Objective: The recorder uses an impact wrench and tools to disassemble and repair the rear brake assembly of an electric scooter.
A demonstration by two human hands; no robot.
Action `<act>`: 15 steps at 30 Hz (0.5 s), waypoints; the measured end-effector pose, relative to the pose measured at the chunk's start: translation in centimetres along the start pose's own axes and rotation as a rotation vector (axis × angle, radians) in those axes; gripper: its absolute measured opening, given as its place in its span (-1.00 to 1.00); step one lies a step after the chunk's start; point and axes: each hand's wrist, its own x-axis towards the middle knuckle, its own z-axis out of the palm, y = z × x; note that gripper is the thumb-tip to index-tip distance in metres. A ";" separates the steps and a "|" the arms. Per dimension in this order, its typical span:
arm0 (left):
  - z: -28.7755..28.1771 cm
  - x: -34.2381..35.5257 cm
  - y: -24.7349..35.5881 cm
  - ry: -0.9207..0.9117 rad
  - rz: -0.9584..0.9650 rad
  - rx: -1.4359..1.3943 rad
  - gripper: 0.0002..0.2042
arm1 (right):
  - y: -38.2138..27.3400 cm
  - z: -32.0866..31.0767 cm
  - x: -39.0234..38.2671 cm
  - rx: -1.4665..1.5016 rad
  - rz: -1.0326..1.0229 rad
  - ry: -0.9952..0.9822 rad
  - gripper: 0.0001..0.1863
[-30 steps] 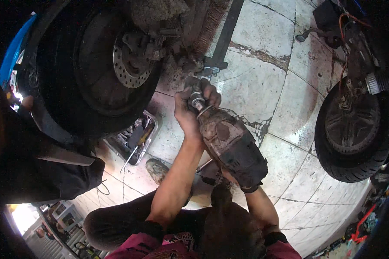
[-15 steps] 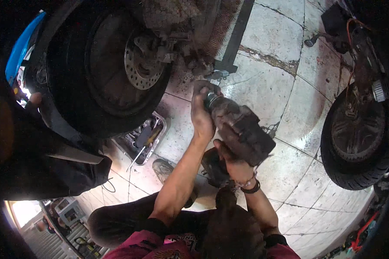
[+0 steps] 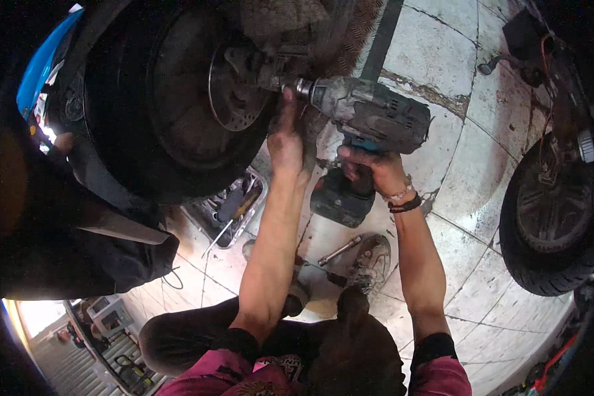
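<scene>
Grime coats the chunky, scuffed impact wrench (image 3: 369,119), which lies level above the floor with its steel socket tip pressed against the hub beside the perforated brake disc (image 3: 234,86) of a black rubber wheel (image 3: 171,99). The right hand (image 3: 369,168) is clenched around the wrench's handle above its boxy battery, while the left hand (image 3: 287,135) has its fingers wrapped about the nose near the socket. Below, a metal tool tray (image 3: 228,208) and a loose socket extension (image 3: 340,251) rest on pale, cracked, oil-stained floor tiles (image 3: 462,191), and a second tyre (image 3: 551,218) stands at the right.
</scene>
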 end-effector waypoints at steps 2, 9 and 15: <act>0.5 0.7 -0.3 -0.015 0.026 -0.036 -0.56 | 0.2 -0.3 0.0 -0.072 -0.042 0.037 -0.77; 0.6 0.4 0.6 -0.033 0.070 -0.083 -0.56 | -0.5 -0.1 1.0 -0.538 -0.271 0.129 -0.71; 0.9 0.1 0.2 0.008 0.007 0.028 -0.51 | -0.2 -0.6 0.7 -0.073 -0.092 0.085 -0.72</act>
